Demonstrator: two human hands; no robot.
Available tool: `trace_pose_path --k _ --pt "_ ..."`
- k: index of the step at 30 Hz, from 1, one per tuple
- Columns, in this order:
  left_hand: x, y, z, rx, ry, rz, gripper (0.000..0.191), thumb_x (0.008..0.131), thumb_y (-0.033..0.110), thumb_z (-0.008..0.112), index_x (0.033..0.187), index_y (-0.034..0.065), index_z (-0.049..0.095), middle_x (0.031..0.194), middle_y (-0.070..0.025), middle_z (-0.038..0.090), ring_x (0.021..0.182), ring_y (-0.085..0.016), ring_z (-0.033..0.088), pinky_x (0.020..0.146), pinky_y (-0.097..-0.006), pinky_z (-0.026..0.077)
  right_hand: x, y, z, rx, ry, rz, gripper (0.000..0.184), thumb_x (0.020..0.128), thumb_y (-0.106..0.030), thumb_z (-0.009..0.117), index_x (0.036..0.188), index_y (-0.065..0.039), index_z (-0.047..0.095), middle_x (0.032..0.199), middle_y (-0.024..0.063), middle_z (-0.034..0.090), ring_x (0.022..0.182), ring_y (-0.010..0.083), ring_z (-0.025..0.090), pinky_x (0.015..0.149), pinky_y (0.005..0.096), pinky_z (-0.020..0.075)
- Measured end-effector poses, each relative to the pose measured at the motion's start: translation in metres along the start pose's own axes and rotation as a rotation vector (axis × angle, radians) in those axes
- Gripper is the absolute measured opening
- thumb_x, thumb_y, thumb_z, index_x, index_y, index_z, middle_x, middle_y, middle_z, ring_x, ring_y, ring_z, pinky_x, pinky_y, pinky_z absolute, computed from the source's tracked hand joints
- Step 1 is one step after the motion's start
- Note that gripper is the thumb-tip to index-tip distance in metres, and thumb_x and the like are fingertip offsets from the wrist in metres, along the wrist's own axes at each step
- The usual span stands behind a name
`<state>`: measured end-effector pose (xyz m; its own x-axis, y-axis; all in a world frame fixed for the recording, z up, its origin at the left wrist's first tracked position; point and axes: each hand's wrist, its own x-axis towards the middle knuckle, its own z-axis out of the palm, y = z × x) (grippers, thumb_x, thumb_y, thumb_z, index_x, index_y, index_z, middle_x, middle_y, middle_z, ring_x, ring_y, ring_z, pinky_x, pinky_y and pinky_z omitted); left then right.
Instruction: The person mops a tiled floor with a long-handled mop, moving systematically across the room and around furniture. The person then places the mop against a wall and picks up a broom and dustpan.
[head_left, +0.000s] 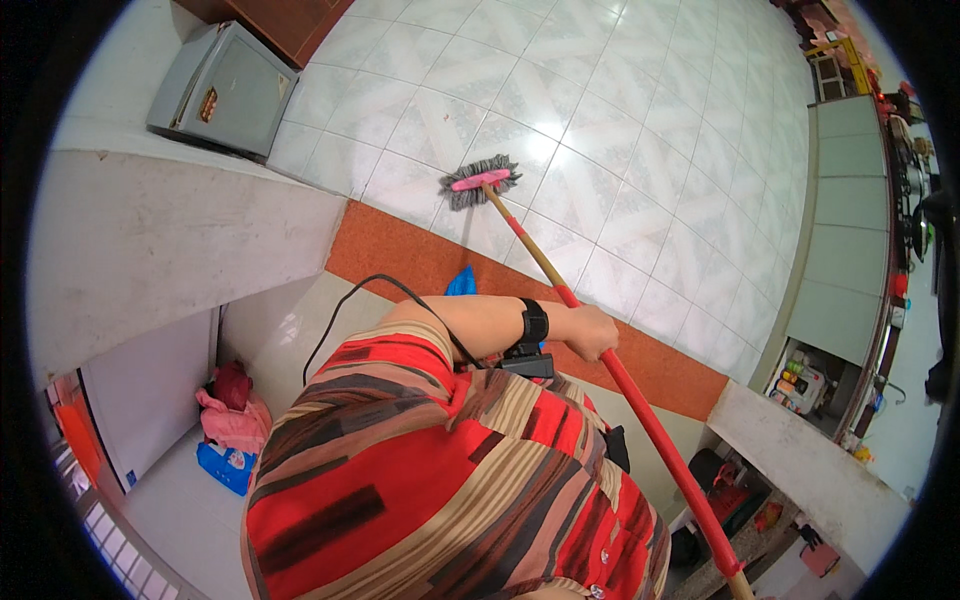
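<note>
My left hand (592, 334) is closed around the red-covered part of a long mop handle (641, 409). The handle slants from the lower right up to the mop head (480, 180). That head has a pink holder with grey and dark strands spread on the pale floor tiles (592, 142). Around my left wrist runs a black strap (534, 321), with a small black device (527, 365) beside it. A black cable (352, 289) loops past my forearm. My right hand is out of view, and the handle's lower end runs off the picture.
An orange-brown threshold strip (420, 240) crosses the floor before me. At the upper left stands a small grey refrigerator (236, 90). Wall ends (187, 217) flank the opening. A counter with pale cabinet doors (844, 247) lines the right. Pink cloth (236, 420) and a blue package (225, 466) lie at left.
</note>
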<state>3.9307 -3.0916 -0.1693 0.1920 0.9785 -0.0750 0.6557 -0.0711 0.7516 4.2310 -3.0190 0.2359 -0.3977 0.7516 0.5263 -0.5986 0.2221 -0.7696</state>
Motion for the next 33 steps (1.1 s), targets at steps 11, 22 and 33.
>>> trace_pose_path --k 11,22,33 --pt "-0.039 -0.096 -0.052 0.148 0.166 -0.382 0.009 0.060 0.019 0.059 0.065 0.0120 0.061 0.066 -0.0096 0.059 0.065 -0.029 0.058 0.057 -0.0404 0.044 -0.012 0.100 0.017 -0.074 0.005 0.230 0.028 0.079 -0.026 0.048 0.055 -0.017 0.038 0.046 -0.0060 0.034 0.041 0.0070 0.031 0.055 0.0289 0.0318" --pt "-0.040 -0.052 -0.022 0.060 0.056 -0.245 0.012 0.059 0.018 0.057 0.068 0.0110 0.061 0.066 -0.0112 0.059 0.065 -0.031 0.057 0.055 -0.0417 0.044 0.011 0.063 0.002 0.090 -0.186 0.137 0.027 0.079 -0.022 0.046 0.054 -0.016 0.039 0.044 -0.0057 0.039 0.037 0.0054 0.038 0.055 0.0263 0.0331" --pt "-0.061 -0.054 -0.034 0.079 0.235 -0.290 0.012 0.057 0.021 0.060 0.064 0.0116 0.060 0.064 -0.0110 0.058 0.064 -0.031 0.057 0.055 -0.0416 0.044 0.020 0.072 0.012 0.118 -0.268 0.167 0.027 0.084 -0.028 0.044 0.061 -0.014 0.040 0.048 -0.0039 0.039 0.041 0.0077 0.037 0.064 0.0330 0.0339"
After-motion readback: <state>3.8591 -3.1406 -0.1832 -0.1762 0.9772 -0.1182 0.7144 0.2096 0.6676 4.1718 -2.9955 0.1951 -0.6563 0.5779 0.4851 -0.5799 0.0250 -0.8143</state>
